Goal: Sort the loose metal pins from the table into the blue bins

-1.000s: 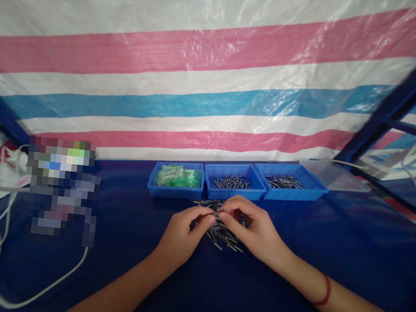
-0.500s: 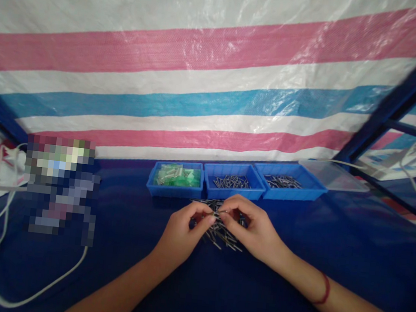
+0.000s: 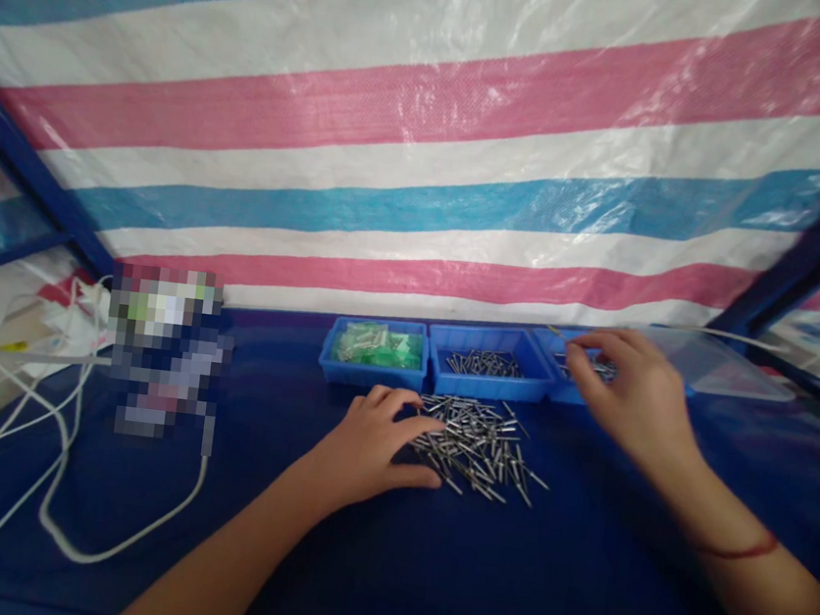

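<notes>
A loose pile of thin metal rods [image 3: 475,443], silver and dark along their length, lies on the blue table. Over the pile's left edge, my left hand [image 3: 383,448] is open, thumb and fingers apart, nothing visibly held. My right hand [image 3: 629,392] is above the right blue bin [image 3: 567,395], thumb and fingertips pinched on a thin rod [image 3: 553,331] with a yellowish tip. That bin contains more metal rods, partly hidden by the hand. Beside it, the middle blue bin [image 3: 490,386] also contains metal rods.
The left blue bin [image 3: 371,374] contains green and clear plastic packets. A clear plastic sheet or lid [image 3: 736,369] lies at the back right. White cables [image 3: 59,524] run along the left, near blurred-out items. A striped tarp [image 3: 425,171] hangs behind.
My hands were together over the pile and have parted. The right moved right and away to the right bin with a rod; the left opened by the pile. The view shifted slightly.
</notes>
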`<state>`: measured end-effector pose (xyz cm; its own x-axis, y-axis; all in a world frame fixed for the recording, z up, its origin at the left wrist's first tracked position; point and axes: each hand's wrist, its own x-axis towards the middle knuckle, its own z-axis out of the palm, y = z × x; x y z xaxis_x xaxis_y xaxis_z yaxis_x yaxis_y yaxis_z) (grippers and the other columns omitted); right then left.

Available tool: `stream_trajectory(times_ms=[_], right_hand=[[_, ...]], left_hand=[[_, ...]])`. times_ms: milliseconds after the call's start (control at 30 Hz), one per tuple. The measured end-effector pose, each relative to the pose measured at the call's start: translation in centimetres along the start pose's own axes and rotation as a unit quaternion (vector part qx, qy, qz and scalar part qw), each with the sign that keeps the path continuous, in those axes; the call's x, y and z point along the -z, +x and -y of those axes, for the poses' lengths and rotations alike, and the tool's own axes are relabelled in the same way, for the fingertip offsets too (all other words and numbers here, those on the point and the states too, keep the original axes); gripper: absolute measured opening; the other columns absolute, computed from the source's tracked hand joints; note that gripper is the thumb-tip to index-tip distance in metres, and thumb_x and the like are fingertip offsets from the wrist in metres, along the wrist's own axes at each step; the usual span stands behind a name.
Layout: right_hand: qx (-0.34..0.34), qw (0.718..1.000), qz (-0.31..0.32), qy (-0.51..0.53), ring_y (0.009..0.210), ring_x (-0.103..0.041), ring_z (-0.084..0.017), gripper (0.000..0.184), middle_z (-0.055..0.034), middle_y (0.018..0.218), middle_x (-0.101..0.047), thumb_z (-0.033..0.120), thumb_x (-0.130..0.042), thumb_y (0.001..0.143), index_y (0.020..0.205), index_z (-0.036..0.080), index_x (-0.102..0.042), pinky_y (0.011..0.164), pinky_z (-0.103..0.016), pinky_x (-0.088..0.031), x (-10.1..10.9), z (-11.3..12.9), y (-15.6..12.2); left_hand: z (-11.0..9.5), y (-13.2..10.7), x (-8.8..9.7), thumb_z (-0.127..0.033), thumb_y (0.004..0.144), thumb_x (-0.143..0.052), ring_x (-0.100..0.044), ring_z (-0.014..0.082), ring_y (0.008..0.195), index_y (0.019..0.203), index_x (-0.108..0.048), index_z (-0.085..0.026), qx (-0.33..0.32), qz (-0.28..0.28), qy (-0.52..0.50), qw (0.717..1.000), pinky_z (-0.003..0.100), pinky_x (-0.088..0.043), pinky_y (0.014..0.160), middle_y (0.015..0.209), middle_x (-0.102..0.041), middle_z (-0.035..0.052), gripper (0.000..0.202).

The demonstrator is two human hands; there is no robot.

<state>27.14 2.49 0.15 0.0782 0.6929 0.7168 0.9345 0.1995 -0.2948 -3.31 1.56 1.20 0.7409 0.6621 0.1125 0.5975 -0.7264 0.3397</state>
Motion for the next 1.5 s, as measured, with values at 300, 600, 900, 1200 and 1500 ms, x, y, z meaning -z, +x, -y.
stream_trajectory(times_ms=[300, 600, 900, 1200, 1500], right_hand=[[-0.020, 0.989, 0.047, -0.139, 0.089, -0.056, -0.029, 0.028, -0.0124, 0.099, -0.065, 0.039, -0.052, 0.083, 0.097, 0.019, -0.066, 0.070, -0.039, -0.039, -1.0, -2.1, -0.3], [0.188, 0.961, 0.173, 0.107, 0.087, -0.057, -0.022, 0.017, -0.0080, 0.092, -0.066, 0.027, -0.051, 0.087, 0.090, 0.019, -0.066, 0.079, -0.038, -0.045, -1.4, 6.0, -2.3], [0.211, 0.936, 0.212, 0.187, 0.085, -0.058, -0.022, 0.013, -0.0080, 0.089, -0.066, 0.021, -0.053, 0.086, 0.090, 0.020, -0.065, 0.077, -0.040, -0.046, -1.4, 7.4, -3.0], [0.172, 0.928, 0.220, 0.246, 0.081, -0.059, -0.020, 0.015, -0.0072, 0.088, -0.067, 0.022, -0.052, 0.086, 0.096, 0.020, -0.063, 0.075, -0.038, -0.047, -1.4, 8.3, -3.4], [0.086, 0.911, 0.243, 0.322, 0.075, -0.060, -0.018, 0.017, -0.0045, 0.079, -0.068, 0.031, -0.051, 0.089, 0.092, 0.022, -0.065, 0.070, -0.033, -0.047, -1.2, 9.0, -3.8]], left_hand=[[-0.2, 0.2, -0.7, -0.036, 0.085, -0.059, -0.051, 0.0219, 0.103, 0.103, -0.064, -0.026, -0.015, 0.022, -0.008, 1.000, 0.034, -0.042, 0.088, 0.115, -0.055, 0.0038, 0.021], [0.3, 0.7, -2.0, -0.030, 0.088, -0.056, -0.054, 0.0181, 0.098, 0.094, -0.068, -0.021, -0.015, -0.044, -0.048, 0.998, 0.031, -0.042, 0.090, 0.107, -0.057, 0.0045, 0.016], [0.4, 1.2, -2.0, -0.027, 0.088, -0.054, -0.059, 0.0179, 0.092, 0.101, -0.069, -0.021, 0.046, -0.137, -0.113, 0.983, 0.030, -0.045, 0.086, 0.096, -0.062, 0.0046, 0.021], [-0.9, 1.2, -2.5, -0.024, 0.084, -0.058, -0.063, 0.0146, 0.083, 0.099, -0.067, -0.018, 0.085, -0.199, -0.252, 0.943, 0.023, -0.047, 0.078, 0.092, -0.069, 0.0027, 0.018], [-1.6, 1.2, -3.5, -0.031, 0.082, -0.061, -0.064, 0.0190, 0.092, 0.096, -0.067, -0.015, 0.113, -0.192, -0.428, 0.876, 0.028, -0.049, 0.085, 0.099, -0.069, 0.0068, 0.023]])
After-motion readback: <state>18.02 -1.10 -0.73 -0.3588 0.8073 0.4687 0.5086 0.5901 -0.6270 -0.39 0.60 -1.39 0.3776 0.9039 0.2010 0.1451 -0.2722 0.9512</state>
